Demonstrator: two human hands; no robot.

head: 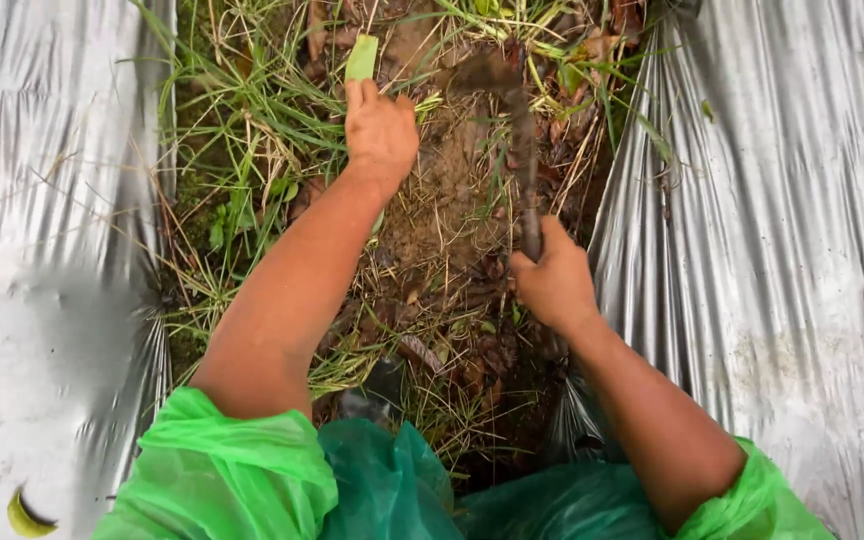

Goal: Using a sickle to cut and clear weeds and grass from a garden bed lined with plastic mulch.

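Hoe [512,110]: dark, muddy, motion-blurred; blade on soil strip [442,200] ahead, handle running back to right hand [552,285], fist closed round it. Left hand [380,130] pinching one green leaf [361,58]. Two silver plastic sheets [782,220] flank grassy strip. Outdoors, field.

I cannot make out the head of the tool [482,72]: it is smeared by motion blur, so its shape stays unclear, and the lower end of its handle [526,170] vanishes inside my right hand [555,283]. The fingertips of my left hand [380,130] are buried among weeds and a green leaf [361,57], so I cannot tell what they pinch. The plastic sheeting [772,230] runs off both side edges. My green raincoat [252,480] is cut by the bottom edge, as is a yellow scrap [24,517].
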